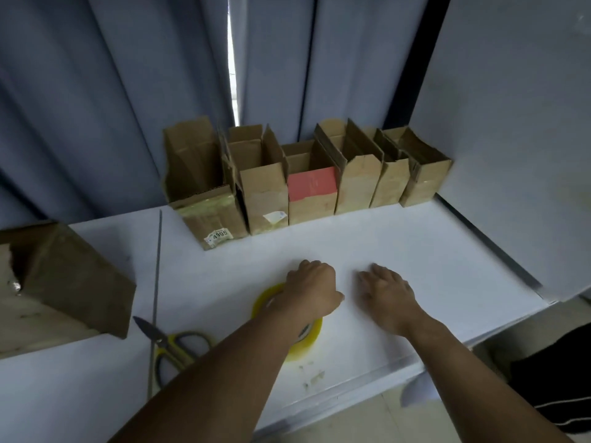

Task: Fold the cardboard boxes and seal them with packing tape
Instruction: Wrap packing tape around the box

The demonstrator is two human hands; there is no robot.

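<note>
Left grip (pixel 311 287) lies knuckles up over the far rim of the tape (pixel 308 345), fingers curled down toward the surface (pixel 399 251). Whether they pinch the roll or only rest on it cannot be told, since the hand and forearm cover that part. Right grip (pixel 385 294) lies palm down just beside it, apart from it, with fingers spread loosely and straight on the bare white surface and holding nothing.

Nearest the front edge, a few small scraps (pixel 315 375) of tape lie just in front of the roll. The tape is a yellowish clear roll lying flat near the front middle of the surface, with the left forearm crossing over it. To its left lie scissors (pixel 179 345) with yellow and grey handles, blades closed and pointing away to the left.

Farther left, a large box (pixel 73 282) lies tilted at the edge of view, one torn corner showing.

At the back of the surface stands a row of boxes (pixel 355 183), six of them, upright and side by side, top flaps open, well apart from both hands. The leftmost (pixel 211 215) carries a label reading 4995, the next a small white sticker, and the third (pixel 311 185) has a red front panel.

Behind the row hangs a blue-grey curtain (pixel 96 107), with a pale wall (pixel 511 107) to the right.
</note>
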